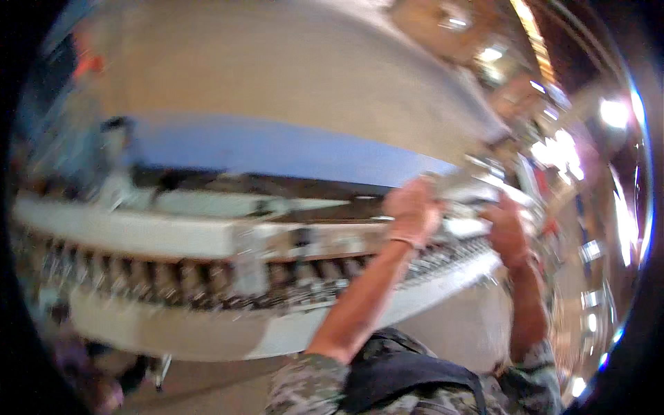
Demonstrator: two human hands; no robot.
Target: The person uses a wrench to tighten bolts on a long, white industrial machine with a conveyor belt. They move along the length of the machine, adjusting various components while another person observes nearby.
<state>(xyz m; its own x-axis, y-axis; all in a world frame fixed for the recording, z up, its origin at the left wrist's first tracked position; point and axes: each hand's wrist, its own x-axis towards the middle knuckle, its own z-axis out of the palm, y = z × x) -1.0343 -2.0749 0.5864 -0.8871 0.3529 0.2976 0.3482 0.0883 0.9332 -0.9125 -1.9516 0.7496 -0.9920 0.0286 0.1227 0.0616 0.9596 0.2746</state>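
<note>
While blur hides both grips, the left hand (pixel 413 211) and right hand (pixel 507 232) reach up onto a long white machine (pixel 159 235), above its dark spindle row (pixel 173 280); blue band (pixel 277 149) behind.

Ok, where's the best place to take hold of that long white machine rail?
Judging loosely through the blur: take the white rail along its top front edge, coming from above on the near side. It runs long and level, and both hands already reach its right end that way.
</note>
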